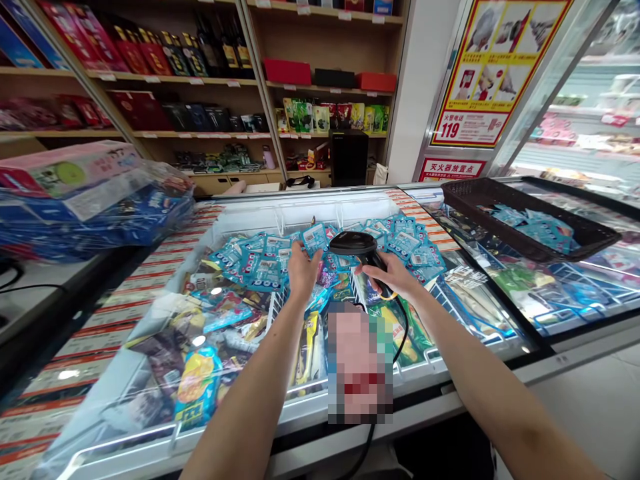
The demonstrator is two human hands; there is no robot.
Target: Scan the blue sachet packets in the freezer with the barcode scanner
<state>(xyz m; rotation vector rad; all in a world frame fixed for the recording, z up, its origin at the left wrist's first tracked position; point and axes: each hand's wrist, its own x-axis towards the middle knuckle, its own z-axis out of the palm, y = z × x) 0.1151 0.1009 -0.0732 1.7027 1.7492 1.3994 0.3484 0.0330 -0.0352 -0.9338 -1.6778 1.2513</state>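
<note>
In the head view, my right hand (pixel 393 275) was wrapped around the handle of a black scanner (pixel 353 242), its head above shiny blue packets (pixel 263 261) with white labels, strewn over the freezer's (pixel 430 415) glass top. My left hand (pixel 303 270) had its thumb apart from the fingers at one packet (pixel 314 237) (pinching or not, I couldn't tell). Wrapped goods (pixel 197 383) filled the freezer; a dark tray (pixel 595 240) held more blue packets.

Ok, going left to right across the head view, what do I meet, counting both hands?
Pink box → left hand → barcode scanner → right hand → dark tray.
</note>
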